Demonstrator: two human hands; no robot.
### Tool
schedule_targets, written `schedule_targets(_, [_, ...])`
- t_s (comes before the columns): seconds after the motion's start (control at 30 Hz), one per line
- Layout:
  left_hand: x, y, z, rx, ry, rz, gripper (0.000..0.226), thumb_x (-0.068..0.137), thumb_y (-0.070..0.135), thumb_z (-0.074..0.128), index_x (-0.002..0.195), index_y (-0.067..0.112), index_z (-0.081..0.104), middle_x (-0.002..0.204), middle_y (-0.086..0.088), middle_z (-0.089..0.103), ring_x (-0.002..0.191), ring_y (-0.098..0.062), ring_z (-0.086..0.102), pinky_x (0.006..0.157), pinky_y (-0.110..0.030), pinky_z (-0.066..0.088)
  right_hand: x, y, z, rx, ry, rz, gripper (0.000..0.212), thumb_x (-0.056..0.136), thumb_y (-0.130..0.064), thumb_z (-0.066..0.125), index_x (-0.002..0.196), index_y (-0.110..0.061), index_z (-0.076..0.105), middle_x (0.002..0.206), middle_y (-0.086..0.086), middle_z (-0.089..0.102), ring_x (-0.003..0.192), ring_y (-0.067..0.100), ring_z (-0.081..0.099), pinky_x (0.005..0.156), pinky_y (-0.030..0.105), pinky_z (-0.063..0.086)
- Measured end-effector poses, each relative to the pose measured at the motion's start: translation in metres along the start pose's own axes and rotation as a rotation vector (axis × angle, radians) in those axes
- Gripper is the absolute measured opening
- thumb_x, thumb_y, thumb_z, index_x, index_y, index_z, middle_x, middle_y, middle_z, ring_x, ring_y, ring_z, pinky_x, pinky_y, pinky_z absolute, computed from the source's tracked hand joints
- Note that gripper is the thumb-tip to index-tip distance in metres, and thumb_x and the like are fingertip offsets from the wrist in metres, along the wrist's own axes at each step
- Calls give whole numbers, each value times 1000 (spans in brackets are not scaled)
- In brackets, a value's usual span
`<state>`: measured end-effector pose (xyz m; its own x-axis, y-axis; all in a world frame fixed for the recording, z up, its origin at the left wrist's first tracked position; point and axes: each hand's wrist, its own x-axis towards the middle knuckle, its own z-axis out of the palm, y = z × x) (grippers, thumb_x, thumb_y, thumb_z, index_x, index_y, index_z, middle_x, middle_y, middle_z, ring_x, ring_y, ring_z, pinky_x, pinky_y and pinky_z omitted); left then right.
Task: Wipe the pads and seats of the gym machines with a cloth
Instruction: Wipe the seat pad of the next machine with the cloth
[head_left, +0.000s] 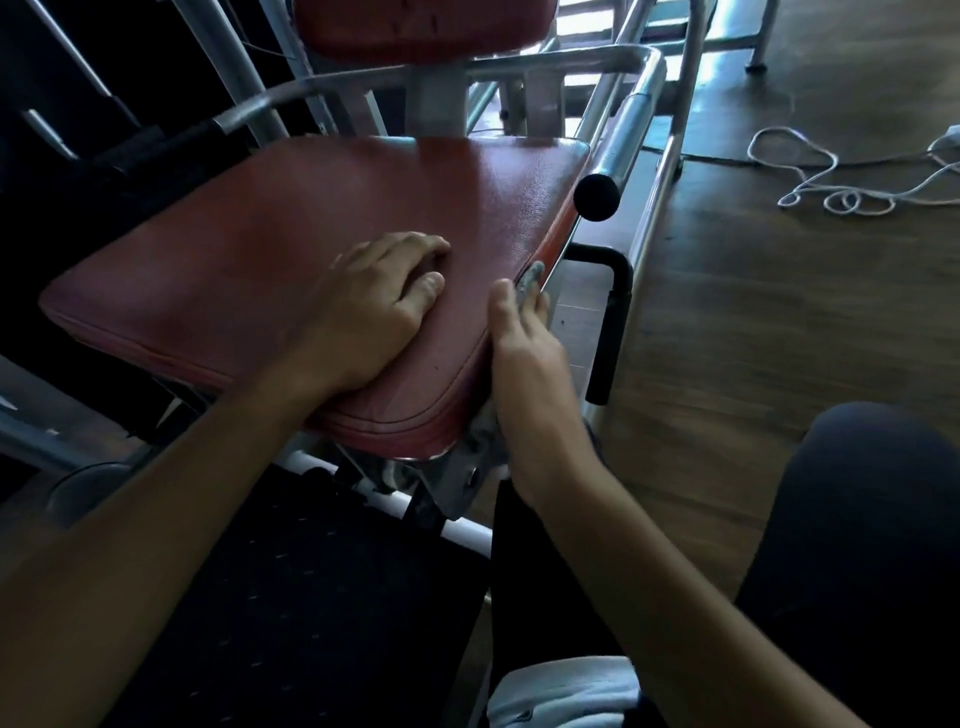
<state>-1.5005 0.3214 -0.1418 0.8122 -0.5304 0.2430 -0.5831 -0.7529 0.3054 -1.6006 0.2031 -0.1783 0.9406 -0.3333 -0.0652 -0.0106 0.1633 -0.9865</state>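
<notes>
Left hand (363, 312): palm down on top of the red seat (249, 234), near its near right corner. The fingers are loosely bent and grip nothing.

Right hand (530, 374): laid along the seat's right edge, fingers extended, thumb on the top rim. It presses a grey cloth (531, 273) against the side of the seat. I see the cloth bunched past the fingertips and again below the wrist, at the near right corner. The part under the palm is hidden.

Seat: tilted in the head view, surface glossy toward the far right corner. A second red pad (415, 26) stands above its far edge, on the chrome frame (623, 130).

Beside the right edge I note a black round knob (596, 197), and nearer, a black bent handle (613, 322), apart from the right hand.

Wooden floor (753, 338) lies to the right, with a white cord (831, 192) looped on it, well apart from the machine.

My dark-clad knee (857, 519) is at the lower right.
</notes>
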Motion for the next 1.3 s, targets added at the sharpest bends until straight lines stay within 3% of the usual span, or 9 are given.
schedule_targets(0.17, [0,0,-1,22,9,5,51,91,43,38,137,27,53,144,6,53,132,-20,47,114,-44,32,-68,14,14,52,-100,-81,63,99,-49,39,152,-46,5,157,-31,-9,135,-25,-6,112,8,5])
schedule_targets(0.37, [0,2,-1,6,-7,-2,52,91,44,37,137,27,53,143,6,53,132,-21,47,114,-44,32,-29,8,-2,15,-98,-24,63,99,-53,41,154,-39,15,162,-21,7,145,-7,12,116,18,16])
schedule_targets(0.47, [-1,1,-1,12,8,5,52,91,43,38,137,26,54,143,6,54,131,-21,47,113,-41,32,-69,14,3,9,-197,-38,71,88,-63,37,150,-51,4,156,-34,-7,127,-33,-4,106,5,5])
schedule_targets(0.63, [1,1,-1,18,-5,2,51,92,43,37,138,26,53,144,6,53,131,-21,47,114,-43,32,-2,4,-7,-10,-96,44,72,91,-69,40,153,-46,11,161,-24,4,139,-11,9,118,24,14])
schedule_targets(0.77, [0,-2,1,-3,15,12,51,91,42,39,137,25,54,143,5,54,131,-21,47,114,-42,31,-67,14,4,-33,-184,-39,62,98,-55,36,147,-57,-1,153,-39,-12,121,-37,-6,101,-1,6])
schedule_targets(0.93, [2,-2,1,-8,-6,11,52,91,47,37,137,28,53,143,7,53,132,-19,47,114,-46,32,-7,1,-10,-42,-129,20,69,94,-63,41,154,-40,13,162,-21,3,140,-11,8,118,22,12])
schedule_targets(1.07, [0,0,1,-6,11,13,56,90,53,35,136,28,54,141,8,55,130,-19,49,113,-43,34,-58,14,-7,-27,-198,-6,59,98,-55,37,149,-54,7,154,-38,-4,125,-34,-1,105,4,8])
schedule_targets(1.2, [2,-4,2,5,3,4,56,89,55,34,136,31,53,141,10,54,130,-19,49,112,-45,35,-40,13,-2,-66,-214,5,63,95,-62,39,151,-49,12,160,-26,-3,136,-17,3,120,29,15])
schedule_targets(1.3, [3,-4,2,4,2,8,59,88,57,32,136,30,53,141,10,55,130,-18,49,112,-45,34,-19,1,-8,-85,-140,46,69,91,-69,38,152,-45,18,162,-20,9,139,-11,16,120,28,19])
